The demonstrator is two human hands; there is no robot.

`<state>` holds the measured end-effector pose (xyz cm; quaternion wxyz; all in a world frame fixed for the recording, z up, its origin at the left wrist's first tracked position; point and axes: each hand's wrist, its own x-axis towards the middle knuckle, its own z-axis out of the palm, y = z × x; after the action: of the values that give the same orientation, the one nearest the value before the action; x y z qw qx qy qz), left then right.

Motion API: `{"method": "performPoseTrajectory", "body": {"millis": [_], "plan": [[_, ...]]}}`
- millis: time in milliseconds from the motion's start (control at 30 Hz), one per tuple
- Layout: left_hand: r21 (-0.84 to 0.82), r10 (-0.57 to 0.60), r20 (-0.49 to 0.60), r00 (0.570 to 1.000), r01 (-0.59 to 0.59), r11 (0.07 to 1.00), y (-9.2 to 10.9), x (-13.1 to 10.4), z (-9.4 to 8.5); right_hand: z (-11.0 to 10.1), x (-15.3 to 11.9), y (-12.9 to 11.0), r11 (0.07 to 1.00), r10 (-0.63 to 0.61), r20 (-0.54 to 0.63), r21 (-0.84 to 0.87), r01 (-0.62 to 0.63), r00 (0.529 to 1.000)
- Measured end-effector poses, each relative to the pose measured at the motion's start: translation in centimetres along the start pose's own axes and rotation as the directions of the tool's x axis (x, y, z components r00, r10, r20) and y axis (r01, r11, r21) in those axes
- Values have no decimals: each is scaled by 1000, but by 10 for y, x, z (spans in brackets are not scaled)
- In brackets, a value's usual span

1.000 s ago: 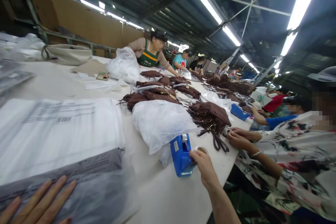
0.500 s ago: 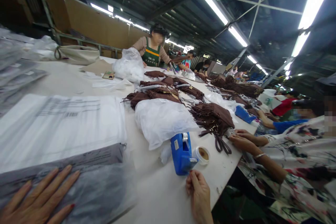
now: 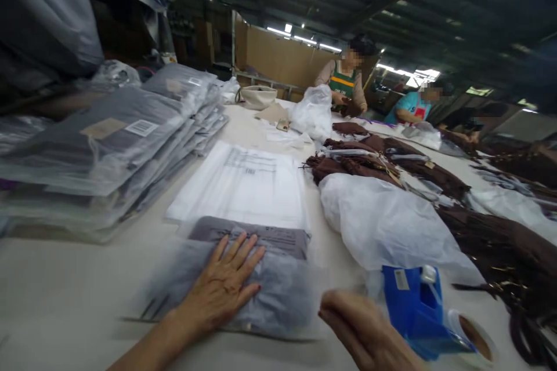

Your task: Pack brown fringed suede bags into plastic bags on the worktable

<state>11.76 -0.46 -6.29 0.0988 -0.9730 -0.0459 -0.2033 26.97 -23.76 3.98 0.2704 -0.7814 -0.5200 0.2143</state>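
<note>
My left hand lies flat, fingers spread, on a clear plastic bag with a folded dark grey item inside. My right hand, smeared by motion, is just right of this bag with thumb and fingers pressed together. Whatever is between its fingertips is too blurred to make out. Right of that hand stands a blue tape dispenser with a roll of clear tape in it. Beside the dispenser lies a loose tape roll. Flat white printed plastic bags lie just beyond the grey packet.
Stacked bagged grey items rise at the left. A crumpled white plastic bag lies beyond the dispenser, among brown fringed bags. Across the table are a person in a green apron and another in a blue top.
My view has swung left, bringing the grey stack in. My right hand has left the dispenser's cutting edge and moved left toward the bagged item. My left hand stays flat on it.
</note>
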Motion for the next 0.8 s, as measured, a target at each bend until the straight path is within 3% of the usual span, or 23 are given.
{"method": "performPoseTrajectory", "body": {"millis": [67, 200, 300, 400, 500, 633, 667, 733, 800], "plan": [[-12, -3, 6, 1000, 3, 1000, 1, -1, -2, -13, 45, -11, 992, -57, 187, -97, 76, 981], [-48, -16, 22, 1000, 18, 999, 1, 0, -4, -7, 114, -2, 991, -31, 327, -116, 73, 944], [-99, -34, 34, 999, 38, 994, 1, 0, -3, 8, 140, 13, 997, 36, 368, -80, -6, 929], [-133, -45, 23, 999, 48, 990, 2, 1, -1, 16, 148, 27, 990, 141, 355, -69, -125, 924], [-125, -43, 16, 999, 44, 991, 2, 1, -1, 12, 143, 40, 967, 250, 219, -112, -230, 943], [-111, -33, 19, 999, 35, 993, 1, -1, 0, 11, 112, 40, 918, 313, -119, -218, -332, 942], [-109, -36, 20, 999, 38, 993, 2, -1, 0, 16, 100, 36, 915, 268, -223, -246, -320, 937], [-103, -45, 17, 999, 47, 994, 3, -1, 2, 35, 77, 27, 924, 52, -400, -329, -196, 915], [-94, -50, 6, 999, 50, 994, 4, 0, 4, 60, 57, 21, 886, -209, -427, -464, -15, 880]]}}
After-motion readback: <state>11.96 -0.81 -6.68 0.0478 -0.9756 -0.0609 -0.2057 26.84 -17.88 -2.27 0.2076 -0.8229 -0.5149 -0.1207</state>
